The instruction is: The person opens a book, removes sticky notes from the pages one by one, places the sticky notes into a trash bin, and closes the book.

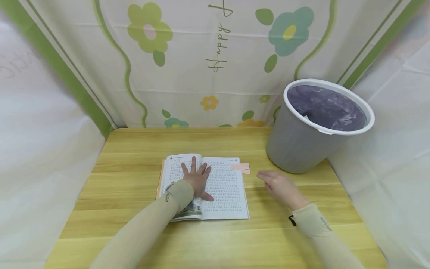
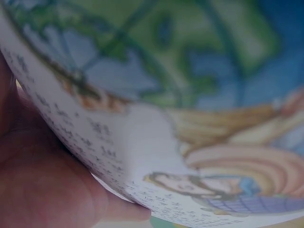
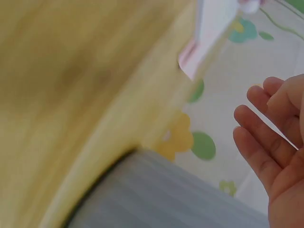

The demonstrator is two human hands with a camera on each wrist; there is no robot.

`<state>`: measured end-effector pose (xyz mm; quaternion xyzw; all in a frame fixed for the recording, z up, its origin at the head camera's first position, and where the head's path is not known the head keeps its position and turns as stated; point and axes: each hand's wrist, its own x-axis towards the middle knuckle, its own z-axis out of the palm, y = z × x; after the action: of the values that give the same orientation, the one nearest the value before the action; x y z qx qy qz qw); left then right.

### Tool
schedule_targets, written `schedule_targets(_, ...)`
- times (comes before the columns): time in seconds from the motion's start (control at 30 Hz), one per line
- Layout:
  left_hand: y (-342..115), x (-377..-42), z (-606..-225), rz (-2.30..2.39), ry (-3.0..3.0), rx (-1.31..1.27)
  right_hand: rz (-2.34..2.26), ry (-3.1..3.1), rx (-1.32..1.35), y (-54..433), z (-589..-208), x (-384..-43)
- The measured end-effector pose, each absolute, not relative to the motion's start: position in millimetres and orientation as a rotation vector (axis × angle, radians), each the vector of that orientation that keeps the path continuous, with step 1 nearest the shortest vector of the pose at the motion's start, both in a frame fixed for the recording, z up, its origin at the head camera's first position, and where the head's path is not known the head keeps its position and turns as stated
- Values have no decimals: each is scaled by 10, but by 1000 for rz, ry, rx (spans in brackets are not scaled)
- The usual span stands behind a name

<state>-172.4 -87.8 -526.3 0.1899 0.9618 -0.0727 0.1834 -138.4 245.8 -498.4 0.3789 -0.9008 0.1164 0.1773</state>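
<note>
An open book with printed text lies on the wooden table. My left hand rests on it near the centre fold with the fingers spread. In the left wrist view a coloured illustration on the page shows close up beside the palm. Pink paper tabs stick out past the book's upper right edge. To the right of them my right hand hovers over the table, holding nothing; its fingers are loosely bent in the right wrist view.
A grey bin with a white rim and a dark liner stands at the table's back right. The wooden table extends around the book. A floral curtain hangs behind it, and white cloth covers the sides.
</note>
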Motion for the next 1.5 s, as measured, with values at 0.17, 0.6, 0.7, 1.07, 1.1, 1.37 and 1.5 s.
schedule_targets(0.17,-870,-1718,-5233,-203,2714,528,312,-2620,1090,2363,-5109,-1377)
schedule_targets(0.6,-881,-1709,-5203,-188,2716,553,278,-2702,1088,2179,-5165,-1592)
schedule_targets(0.7,-884,-1710,-5203,-183,2711,553,271,-2713,1082,2134,-5178,-1687)
schedule_targets(1.07,-896,-1686,-5161,-171,2694,537,316,-2738,1090,1999,-5249,-2017)
schedule_targets(1.1,-895,-1686,-5161,-165,2693,538,310,-2737,1098,1989,-5258,-2039)
schedule_targets(1.37,-900,-1706,-5196,-169,2681,534,108,-2734,1117,1895,-5342,-2139)
schedule_targets(1.5,-900,-1704,-5198,-160,2680,534,-25,-2708,1127,1865,-5387,-2168)
